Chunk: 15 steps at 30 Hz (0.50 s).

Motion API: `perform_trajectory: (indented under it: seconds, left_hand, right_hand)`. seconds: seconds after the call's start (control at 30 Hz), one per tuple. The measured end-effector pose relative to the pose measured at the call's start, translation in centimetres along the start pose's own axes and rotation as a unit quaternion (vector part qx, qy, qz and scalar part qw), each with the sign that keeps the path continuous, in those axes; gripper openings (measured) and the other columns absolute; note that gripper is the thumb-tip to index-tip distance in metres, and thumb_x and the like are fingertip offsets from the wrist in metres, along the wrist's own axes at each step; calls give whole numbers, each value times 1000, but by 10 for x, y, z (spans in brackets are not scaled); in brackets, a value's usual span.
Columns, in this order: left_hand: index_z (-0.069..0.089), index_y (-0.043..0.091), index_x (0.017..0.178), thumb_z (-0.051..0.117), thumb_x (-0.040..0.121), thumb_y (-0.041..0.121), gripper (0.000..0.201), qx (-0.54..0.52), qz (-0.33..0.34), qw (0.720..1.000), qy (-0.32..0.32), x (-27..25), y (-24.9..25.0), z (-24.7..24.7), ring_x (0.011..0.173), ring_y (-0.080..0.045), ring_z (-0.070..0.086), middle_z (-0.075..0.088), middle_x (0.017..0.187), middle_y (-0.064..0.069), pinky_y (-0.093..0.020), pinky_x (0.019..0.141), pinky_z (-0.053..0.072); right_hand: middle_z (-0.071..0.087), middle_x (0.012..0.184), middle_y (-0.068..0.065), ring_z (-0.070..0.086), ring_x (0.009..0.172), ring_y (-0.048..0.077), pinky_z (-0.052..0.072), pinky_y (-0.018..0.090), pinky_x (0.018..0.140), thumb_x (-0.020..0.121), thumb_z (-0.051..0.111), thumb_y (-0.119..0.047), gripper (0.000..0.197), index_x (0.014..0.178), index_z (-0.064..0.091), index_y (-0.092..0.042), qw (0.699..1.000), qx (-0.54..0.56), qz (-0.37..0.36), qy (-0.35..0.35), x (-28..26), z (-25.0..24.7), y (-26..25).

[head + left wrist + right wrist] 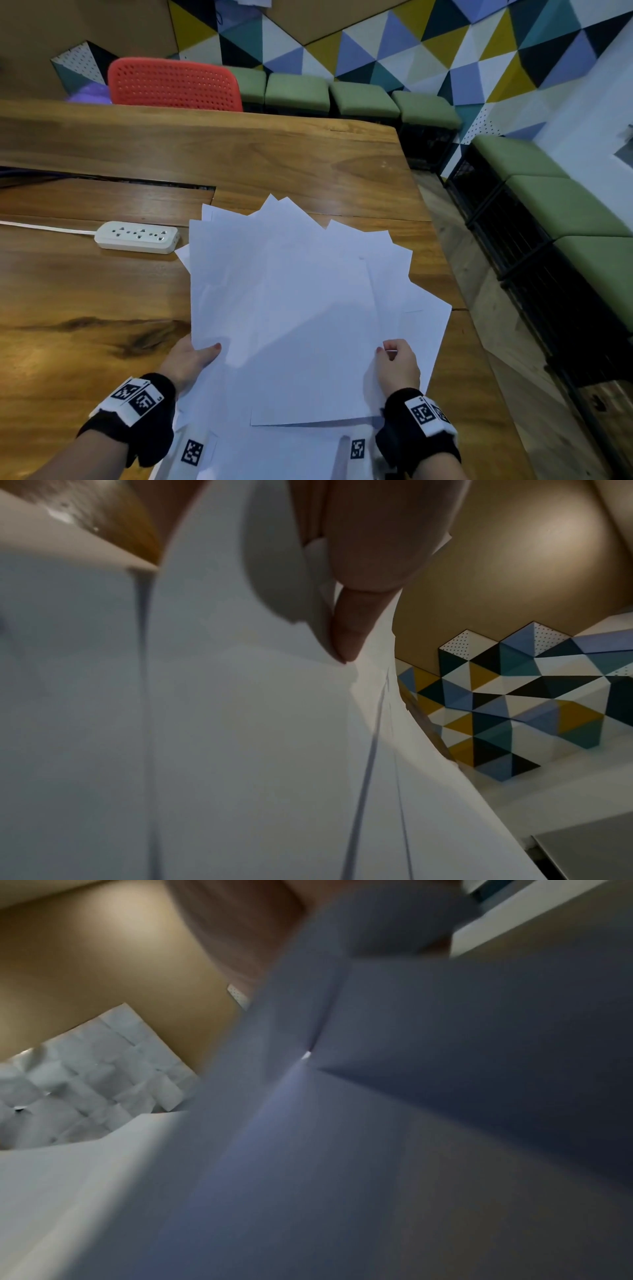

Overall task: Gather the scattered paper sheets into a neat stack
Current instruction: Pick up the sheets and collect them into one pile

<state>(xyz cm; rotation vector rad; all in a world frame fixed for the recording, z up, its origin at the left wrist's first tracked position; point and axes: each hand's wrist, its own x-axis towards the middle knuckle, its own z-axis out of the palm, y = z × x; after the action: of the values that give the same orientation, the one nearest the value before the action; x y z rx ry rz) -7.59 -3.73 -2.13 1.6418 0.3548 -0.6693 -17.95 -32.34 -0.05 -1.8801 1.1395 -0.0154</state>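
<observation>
Both hands pinched the near edges of the fanned white paper sheets [291, 308], the left hand [190, 359] with thumb on top at the left side, the right hand [397, 365] curled over the right side. The sheets were gathered but splayed, seemingly lifted above the brown wooden surface [102, 308]. Squaring came next, likely by tapping the edges down.

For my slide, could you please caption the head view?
Both hands, left and right, hold a fanned bundle of sheets over a wooden table.
</observation>
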Motion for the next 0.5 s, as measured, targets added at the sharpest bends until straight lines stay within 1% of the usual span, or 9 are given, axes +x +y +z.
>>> perform_trajectory:
  seconds: [0.1, 0.17, 0.2, 0.23, 0.3, 0.33, 0.37, 0.43, 0.5]
  left_hand:
    - [55, 1, 118, 53, 90, 3, 28, 9, 0, 1000, 9, -1, 0, 1, 103, -40, 60, 63, 115, -20, -45, 89, 46]
    - [56, 3, 117, 53, 90, 5, 26, 13, -1, 1000, 11, -2, 1, 0, 102, -39, 60, 63, 115, -20, -44, 88, 47]
    - [56, 3, 117, 53, 90, 6, 27, 14, -3, 1000, 9, -2, 1, 0, 100, -39, 61, 63, 115, -20, -43, 85, 48]
    - [55, 2, 119, 53, 91, 7, 29, 14, -6, 1000, 7, -2, 2, 0, 98, -38, 61, 64, 114, -20, -41, 81, 48]
    - [55, 2, 121, 53, 91, 9, 31, 7, -6, 1000, 6, -4, 4, 0, 95, -37, 62, 65, 112, -19, -39, 77, 49]
    - [54, 2, 122, 53, 92, 11, 32, -3, -1, 1000, 8, -4, 5, 1, 96, -36, 62, 65, 111, -18, -40, 79, 49]
    - [54, 5, 122, 53, 92, 16, 32, -13, 5, 1000, 11, -5, 6, 0, 97, -35, 62, 64, 111, -16, -42, 83, 49]
    - [56, 13, 117, 55, 91, 29, 30, -20, 19, 1000, 11, -6, 8, 1, 101, -33, 62, 65, 109, -10, -45, 93, 47]
    - [60, 20, 106, 66, 81, 39, 31, -7, 31, 999, 1, -9, 11, 0, 101, -30, 63, 67, 106, -5, -46, 96, 46]
  right_hand:
    - [53, 74, -1, 51, 84, 26, 37, 27, 73, 93, 48, -15, 11, 83, 52, -12, 1000, 1, 2, 16, -2, -4, 0]
    - [55, 75, 0, 54, 86, 28, 44, 31, 76, 91, 52, -21, 22, 69, 53, -17, 999, -34, -2, -11, -5, -4, 0]
    - [58, 85, 3, 55, 91, 28, 47, 33, 81, 89, 54, -27, 26, 64, 54, -21, 996, -81, -14, -34, -8, -2, 1]
    - [57, 101, 3, 53, 102, 28, 46, 35, 88, 87, 54, -33, 26, 63, 57, -25, 986, -154, -29, -56, -13, 1, 1]
    - [43, 130, 2, 38, 122, 26, 37, 37, 101, 87, 52, -41, 20, 70, 60, -34, 954, -283, -64, -79, -25, 8, -2]
    - [36, 139, 2, 32, 127, 27, 32, 37, 104, 87, 51, -43, 18, 74, 61, -36, 945, -303, -82, -88, -30, 12, -5]
    - [31, 144, 2, 28, 130, 27, 29, 38, 106, 87, 50, -43, 17, 75, 62, -36, 941, -307, -98, -101, -34, 16, -8]
    - [27, 146, 4, 25, 132, 27, 28, 38, 107, 87, 50, -42, 14, 75, 56, -36, 937, -303, -114, -130, -41, 23, -11]
    - [28, 145, 4, 27, 132, 26, 31, 36, 105, 88, 51, -39, 10, 79, 53, -36, 938, -290, -124, -141, -40, 23, -10]
